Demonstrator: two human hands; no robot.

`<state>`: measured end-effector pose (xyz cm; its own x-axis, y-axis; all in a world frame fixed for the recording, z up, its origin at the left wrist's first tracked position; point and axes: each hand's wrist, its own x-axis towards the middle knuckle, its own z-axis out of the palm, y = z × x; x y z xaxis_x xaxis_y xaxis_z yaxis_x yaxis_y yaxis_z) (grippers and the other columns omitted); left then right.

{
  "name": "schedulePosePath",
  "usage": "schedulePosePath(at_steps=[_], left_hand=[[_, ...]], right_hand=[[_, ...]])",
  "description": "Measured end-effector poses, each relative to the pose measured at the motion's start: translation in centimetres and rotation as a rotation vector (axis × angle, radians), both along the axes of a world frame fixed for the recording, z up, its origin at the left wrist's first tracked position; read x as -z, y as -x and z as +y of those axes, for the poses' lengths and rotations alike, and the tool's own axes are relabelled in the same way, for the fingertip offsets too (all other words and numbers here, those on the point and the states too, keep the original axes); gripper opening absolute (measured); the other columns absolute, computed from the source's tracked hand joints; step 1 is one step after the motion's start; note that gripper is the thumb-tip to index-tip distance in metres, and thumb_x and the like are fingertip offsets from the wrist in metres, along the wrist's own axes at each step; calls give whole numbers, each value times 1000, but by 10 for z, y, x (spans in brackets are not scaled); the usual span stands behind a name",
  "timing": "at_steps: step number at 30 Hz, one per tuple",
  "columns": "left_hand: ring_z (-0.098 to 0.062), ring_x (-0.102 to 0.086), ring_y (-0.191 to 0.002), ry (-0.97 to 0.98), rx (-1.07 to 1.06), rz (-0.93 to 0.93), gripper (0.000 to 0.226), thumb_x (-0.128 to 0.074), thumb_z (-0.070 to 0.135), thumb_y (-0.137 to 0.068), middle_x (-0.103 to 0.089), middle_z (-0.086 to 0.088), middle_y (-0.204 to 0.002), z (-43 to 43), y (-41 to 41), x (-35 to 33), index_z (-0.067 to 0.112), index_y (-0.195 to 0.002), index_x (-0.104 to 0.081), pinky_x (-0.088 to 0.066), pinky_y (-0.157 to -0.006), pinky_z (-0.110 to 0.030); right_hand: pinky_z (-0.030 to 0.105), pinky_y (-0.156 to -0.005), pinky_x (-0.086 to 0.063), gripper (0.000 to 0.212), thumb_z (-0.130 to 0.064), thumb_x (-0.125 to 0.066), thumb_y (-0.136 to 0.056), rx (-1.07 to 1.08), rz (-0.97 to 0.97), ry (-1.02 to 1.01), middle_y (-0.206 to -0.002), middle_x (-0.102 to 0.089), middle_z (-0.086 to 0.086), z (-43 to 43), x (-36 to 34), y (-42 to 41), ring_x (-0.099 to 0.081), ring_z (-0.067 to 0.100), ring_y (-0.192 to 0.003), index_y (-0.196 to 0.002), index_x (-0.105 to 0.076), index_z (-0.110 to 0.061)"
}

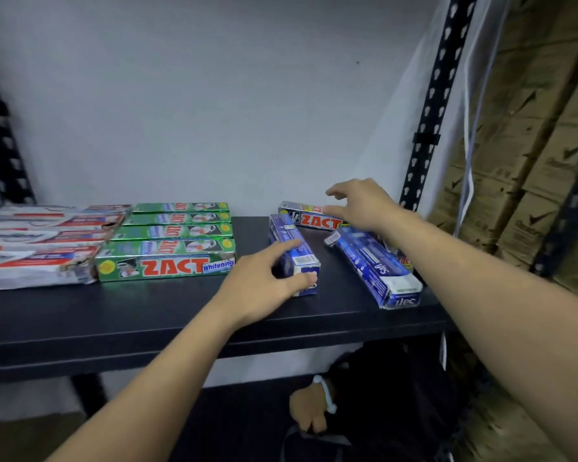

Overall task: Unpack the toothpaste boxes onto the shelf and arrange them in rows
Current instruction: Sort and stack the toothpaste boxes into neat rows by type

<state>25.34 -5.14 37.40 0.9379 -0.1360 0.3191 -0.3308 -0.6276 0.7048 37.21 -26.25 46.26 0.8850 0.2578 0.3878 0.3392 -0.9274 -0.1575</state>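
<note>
Shelf (147,315): black board across the middle of the frame, holding every box listed here.

1. White boxes (44,258), far left. Red and white print, lying flat side by side in a row that runs toward the wall. The near ends look torn. I cannot see the contents.
2. Green boxes (167,241), left of centre. Four, marked ZACT, flat and touching in one row from front to back, just beside the white boxes. All are closed.
3. Left hand (267,281), centre. My index finger lies along the top of the blue box (286,231) and my thumb presses its near end, so I grip it. The box lies flat, its length running away from me, apart from the green row.
4. ZACT box (314,221), right of centre at the back. Silver and blue, lying crosswise, its left end just behind the blue box.
5. Right hand (364,205), above that box. My fingers are spread and loose and hold nothing. I cannot tell whether the tips touch it.
6. Long box (374,265), right. Blue, angled toward the front edge, partly under my right forearm. A red-printed edge shows just beyond it.
7. Post (431,105), upper right. Black, with punched holes.
8. Cartons (531,161), far right. Brown, stacked and closed.
9. Bag (381,395), lower centre, under the shelf. Black, contents hidden.
</note>
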Motion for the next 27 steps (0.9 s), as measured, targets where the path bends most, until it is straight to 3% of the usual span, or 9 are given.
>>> schedulePosePath(at_steps=[5,16,23,27], left_hand=[[-3,-52,-124,20,-2,19,69,-70,61,-77,-58,18,-136,2,-3,1,53,-140,-43,-41,-103,-25],[-2,-51,-125,1,4,-7,72,-65,65,-77,-56,20,-139,5,-9,5,55,-142,-36,-42,-103,-26],[-4,-50,-127,-19,13,2,71,-64,66,-80,-54,19,-141,6,-9,4,55,-144,-34,-41,-102,-24],[-4,-52,-126,-8,13,9,71,-65,66,-78,-56,19,-138,6,-10,5,55,-142,-36,-42,-103,-26]], right_hand=[[34,-103,-40,50,-37,-63,-93,-38,144,143,-132,-61,7,29,0,-49,-54,25,-123,-139,-53,-20],[42,-102,-45,58,-28,-64,-92,70,221,302,-146,-48,9,53,20,-112,-50,32,-126,-146,-44,-31],[34,-105,-39,61,-32,-63,-94,-28,179,113,-145,-49,11,54,4,-86,-47,30,-130,-150,-39,-25],[20,-90,-39,58,-32,-68,-90,-75,152,-120,-128,-64,8,46,-19,-59,-60,21,-114,-145,-47,-31]])
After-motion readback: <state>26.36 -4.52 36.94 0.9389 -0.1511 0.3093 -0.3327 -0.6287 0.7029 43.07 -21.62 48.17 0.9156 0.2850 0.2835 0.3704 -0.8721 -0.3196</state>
